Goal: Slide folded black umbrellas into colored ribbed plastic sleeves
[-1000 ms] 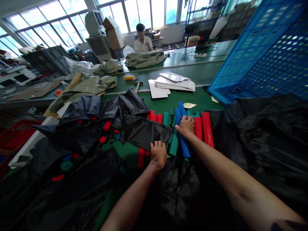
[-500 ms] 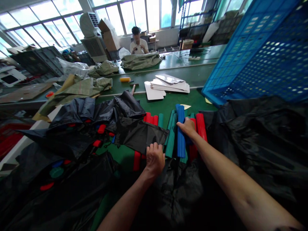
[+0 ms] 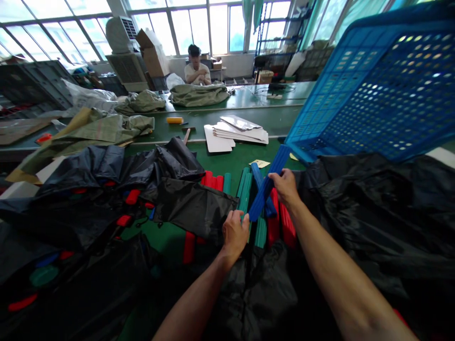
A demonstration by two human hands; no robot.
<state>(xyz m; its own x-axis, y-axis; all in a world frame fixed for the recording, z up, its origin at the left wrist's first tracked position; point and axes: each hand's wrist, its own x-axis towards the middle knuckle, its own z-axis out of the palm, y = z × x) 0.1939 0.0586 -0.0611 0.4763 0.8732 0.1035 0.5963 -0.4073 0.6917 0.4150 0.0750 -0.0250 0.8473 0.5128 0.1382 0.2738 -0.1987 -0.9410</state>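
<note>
My right hand [image 3: 286, 188] grips a blue ribbed plastic strip [image 3: 262, 195], lifted and tilted with its lower end toward my left hand. My left hand [image 3: 235, 233] is closed on the open end of a flat black fabric pouch [image 3: 195, 204], its thumb beside the strip's lower end; the exact grip is partly hidden. Beneath the strip lies another blue ribbed piece [image 3: 256, 172]. Green ribbed strips [image 3: 244, 183] lie beside the pouch mouth, and red ribbed strips [image 3: 286, 226] lie under my right hand. More red strips [image 3: 212, 181] stick out behind the pouch.
Black fabric bags [image 3: 88, 222] with red, blue and green parts cover the left side. Black fabric [image 3: 373, 203] is heaped at right, before a tilted blue crate [image 3: 384, 94]. White cards [image 3: 236, 131], a hammer [image 3: 187, 135] and a yellow roll [image 3: 175, 120] lie beyond. A person [image 3: 196, 71] sits far back.
My right hand has raised one blue strip off the other and tilted its lower end left, toward the pouch mouth. My left hand stays at the pouch's edge. The view has shifted slightly.
</note>
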